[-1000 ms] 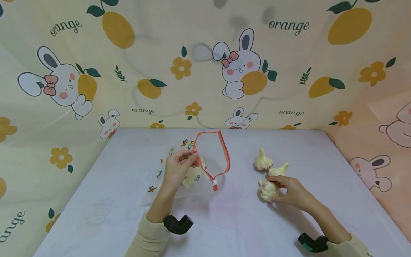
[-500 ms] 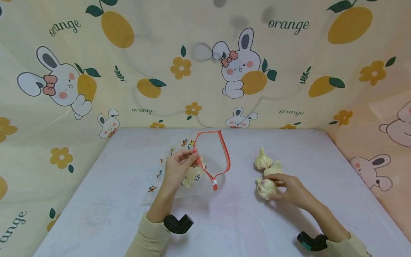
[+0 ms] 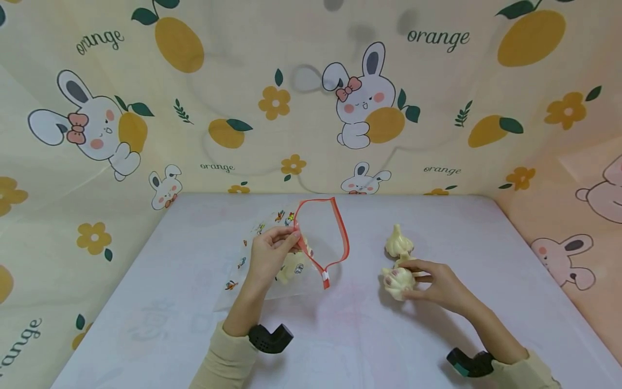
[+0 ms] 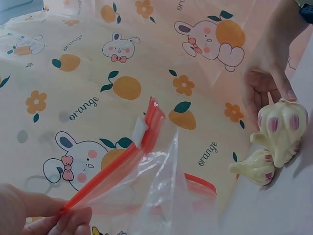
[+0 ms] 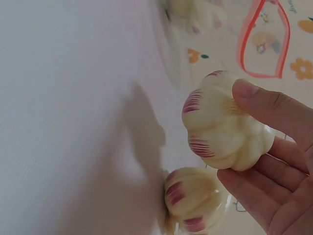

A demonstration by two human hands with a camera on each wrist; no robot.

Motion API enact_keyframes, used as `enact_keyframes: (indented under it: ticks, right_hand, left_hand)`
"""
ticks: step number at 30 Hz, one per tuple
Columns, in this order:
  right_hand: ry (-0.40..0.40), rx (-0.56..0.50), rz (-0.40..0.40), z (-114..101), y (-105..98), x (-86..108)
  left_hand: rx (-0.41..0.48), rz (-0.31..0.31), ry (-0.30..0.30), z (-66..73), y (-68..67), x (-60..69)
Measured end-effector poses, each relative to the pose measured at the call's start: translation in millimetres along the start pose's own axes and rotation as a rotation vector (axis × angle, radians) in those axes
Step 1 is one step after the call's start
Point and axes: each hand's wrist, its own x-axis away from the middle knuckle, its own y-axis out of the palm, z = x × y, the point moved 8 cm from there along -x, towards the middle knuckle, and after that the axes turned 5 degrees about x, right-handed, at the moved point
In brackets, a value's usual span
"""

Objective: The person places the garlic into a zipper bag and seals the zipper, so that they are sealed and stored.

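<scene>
My left hand (image 3: pixel 273 256) pinches the red zip edge of a clear zip bag (image 3: pixel 262 292) with small printed figures. The bag's mouth gapes toward the right, its white slider (image 4: pixel 140 131) near one end. Pale garlic (image 3: pixel 290 267) shows through the plastic. To the right, my right hand (image 3: pixel 442 286) grips a garlic bulb (image 5: pixel 225 122) between thumb and fingers, its purple-streaked cloves facing out. Just behind it, a second bulb is mostly hidden in the head view; a further garlic bulb (image 3: pixel 398 241) stands at the back.
A pale cloth-covered table (image 3: pixel 359 335) lies under everything. Behind it hangs a cream backdrop (image 3: pixel 291 54) printed with rabbits and oranges, which continues along both sides. Each wrist carries a black camera mount (image 3: pixel 270 339).
My right hand has moved slightly left with the garlic bulb and turned it. The middle bulb is now more hidden behind it. The left hand and bag stay in place.
</scene>
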Motion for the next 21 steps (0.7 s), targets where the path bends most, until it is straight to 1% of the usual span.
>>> enact_keyframes:
  ticks: [4,9,16,21]
  right_hand:
    - [0.006,-0.021,0.005,-0.6,0.5,-2.6]
    - [-0.017,-0.052,0.015,-6.9,-1.4,-6.9]
    - [0.023,-0.111,0.024,-11.5,-2.5,-13.4]
    - [0.004,-0.154,0.048,-15.1,-3.9,-20.8]
  left_hand:
    - [-0.006,-0.001,-0.001,0.0,-0.3,0.1]
    - [-0.01,-0.003,-0.007,-0.9,-0.9,0.1]
    - [0.008,-0.009,-0.002,-0.2,-0.3,0.6]
    - [0.007,-0.012,0.002,0.8,0.0,0.7]
